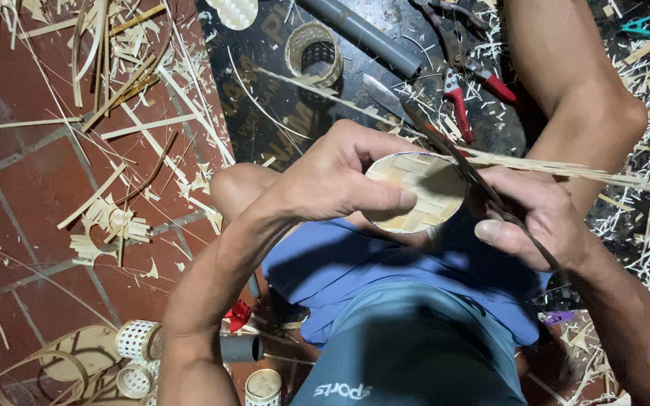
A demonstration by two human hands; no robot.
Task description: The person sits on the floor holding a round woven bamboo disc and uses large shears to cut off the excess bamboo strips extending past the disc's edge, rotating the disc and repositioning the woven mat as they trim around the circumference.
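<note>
My left hand [340, 177] grips a small round woven bamboo basket [415, 192] with its flat woven bottom facing me, thumb pressed on the rim. My right hand [524, 218] holds a long dark knife [483, 184] whose blade crosses the basket's right edge, and it also touches the basket there. A long thin bamboo strip [566, 167] runs from the basket out to the right. Both hands hover over my lap, above blue shorts.
Red-handled pruning shears [464, 94], a grey plastic pipe [362, 34] and a woven bamboo ring [314, 53] lie on a dark board ahead. Bamboo strips and shavings litter the red tile floor at left. Small perforated white cylinders [138, 340] and bamboo hoops sit at lower left.
</note>
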